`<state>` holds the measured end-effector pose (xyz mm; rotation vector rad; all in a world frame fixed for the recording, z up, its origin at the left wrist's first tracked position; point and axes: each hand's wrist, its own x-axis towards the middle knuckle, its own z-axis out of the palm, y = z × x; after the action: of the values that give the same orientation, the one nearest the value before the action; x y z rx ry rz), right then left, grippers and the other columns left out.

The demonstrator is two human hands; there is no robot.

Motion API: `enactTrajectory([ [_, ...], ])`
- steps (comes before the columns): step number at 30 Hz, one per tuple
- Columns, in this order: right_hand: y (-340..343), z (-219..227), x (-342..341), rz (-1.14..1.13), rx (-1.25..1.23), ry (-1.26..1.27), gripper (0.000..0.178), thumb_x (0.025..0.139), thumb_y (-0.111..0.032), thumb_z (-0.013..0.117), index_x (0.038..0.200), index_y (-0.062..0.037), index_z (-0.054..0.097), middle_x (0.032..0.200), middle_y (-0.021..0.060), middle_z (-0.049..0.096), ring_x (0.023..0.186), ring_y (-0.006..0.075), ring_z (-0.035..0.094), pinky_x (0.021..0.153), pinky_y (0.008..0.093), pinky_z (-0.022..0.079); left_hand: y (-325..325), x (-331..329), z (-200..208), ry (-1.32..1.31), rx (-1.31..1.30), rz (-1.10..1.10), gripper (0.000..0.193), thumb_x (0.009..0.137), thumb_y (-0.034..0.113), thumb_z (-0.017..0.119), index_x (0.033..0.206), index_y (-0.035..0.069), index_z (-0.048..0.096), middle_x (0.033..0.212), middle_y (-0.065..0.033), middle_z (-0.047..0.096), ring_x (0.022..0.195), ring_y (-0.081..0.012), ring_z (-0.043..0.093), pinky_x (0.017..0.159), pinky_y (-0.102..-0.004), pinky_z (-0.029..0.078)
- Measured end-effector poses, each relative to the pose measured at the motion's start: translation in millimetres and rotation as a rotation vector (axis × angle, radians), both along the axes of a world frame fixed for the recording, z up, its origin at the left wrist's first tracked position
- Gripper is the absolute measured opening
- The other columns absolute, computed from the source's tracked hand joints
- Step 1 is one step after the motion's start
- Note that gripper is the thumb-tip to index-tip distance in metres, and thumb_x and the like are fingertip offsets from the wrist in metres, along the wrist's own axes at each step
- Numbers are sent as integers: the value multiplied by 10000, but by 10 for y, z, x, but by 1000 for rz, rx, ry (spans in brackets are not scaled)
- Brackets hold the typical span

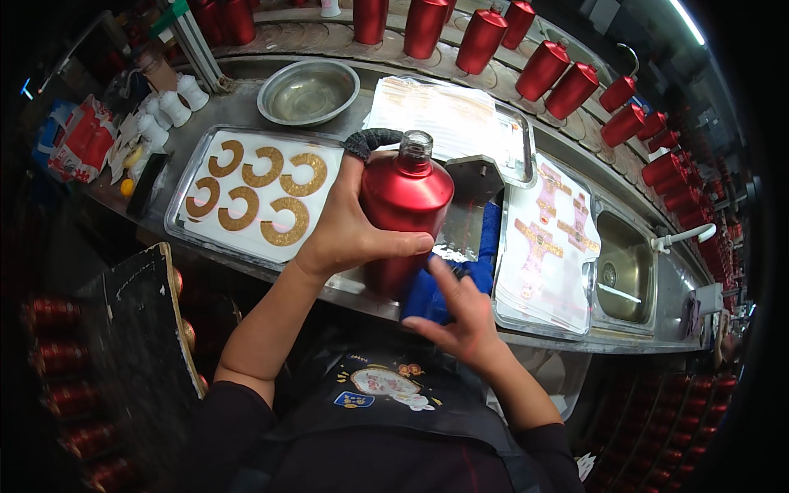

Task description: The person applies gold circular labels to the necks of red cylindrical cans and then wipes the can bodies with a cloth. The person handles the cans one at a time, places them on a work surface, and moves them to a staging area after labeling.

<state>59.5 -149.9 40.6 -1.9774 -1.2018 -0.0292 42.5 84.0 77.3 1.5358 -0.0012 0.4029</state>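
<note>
A shiny red bottle [408, 197] with a clear, uncapped threaded neck stands upright in front of me, above the counter's near edge. My left hand [349, 222] is closed around its left side, the thumb across its front and a dark wrap on one finger. Just right of the bottle's lower part is my right hand [460, 316], thumb and forefinger spread, nothing seen between them. Whether a fingertip touches the bottle I cannot tell. Behind that hand lies a blue cloth-like piece [427, 294], beside a grey metal stand [472, 205] partly hidden by the bottle.
On the left, a tray [177, 197] bears gold C-shaped labels [283, 220]; behind it is a metal bowl [308, 92]. Sheets with cross-shaped labels [538, 238] lie right, before a sink [625, 267] and white tap [686, 237]. Red bottles [483, 39] line a conveyor [329, 41] behind.
</note>
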Motion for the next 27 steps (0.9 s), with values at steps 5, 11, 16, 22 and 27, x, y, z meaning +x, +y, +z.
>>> enactTrajectory([
  [5, 186, 214, 317, -177, 17, 293, 972, 758, -246, 894, 1568, -61, 390, 1179, 116, 640, 614, 99, 470, 547, 249, 406, 112, 86, -224, -39, 126, -86, 983, 561, 185, 974, 1397, 50, 475, 1304, -87, 588, 1246, -198, 559, 1098, -355, 425],
  [11, 419, 94, 589, -36, 92, 470, 1015, 733, -294, 909, 1579, -106, 381, 1338, 96, 602, 744, 110, 507, 571, 236, 413, 222, 136, -285, -35, 60, -265, 936, 541, 219, 976, 1349, 39, 539, 1306, -97, 627, 1228, -186, 590, 1080, -336, 452],
  [16, 493, -11, 576, 5, 177, 505, 970, 736, -326, 883, 1544, -55, 420, 1489, 148, 546, 1222, 256, 578, 968, 343, 468, 258, 45, -235, 92, 161, -229, 1094, 566, 324, 991, 1444, 18, 415, 1368, -149, 567, 1270, -267, 572, 1105, -373, 437],
  [22, 377, 17, 561, -91, 109, 575, 1005, 759, -370, 876, 1567, -33, 382, 1434, 156, 578, 876, 147, 620, 757, 271, 486, 738, -105, -338, 73, 94, -198, 1028, 650, 104, 937, 1512, 29, 382, 1516, -106, 490, 1394, -220, 465, 1149, -415, 405],
  [27, 163, 28, 489, -176, 151, 697, 861, 844, -187, 767, 1580, -19, 353, 1400, 116, 578, 622, 11, 451, 548, 186, 359, 1720, -280, -815, 535, 324, 654, 358, 840, 51, 768, 1074, -23, 508, 1121, -150, 668, 889, -155, 678, 752, -301, 548],
])
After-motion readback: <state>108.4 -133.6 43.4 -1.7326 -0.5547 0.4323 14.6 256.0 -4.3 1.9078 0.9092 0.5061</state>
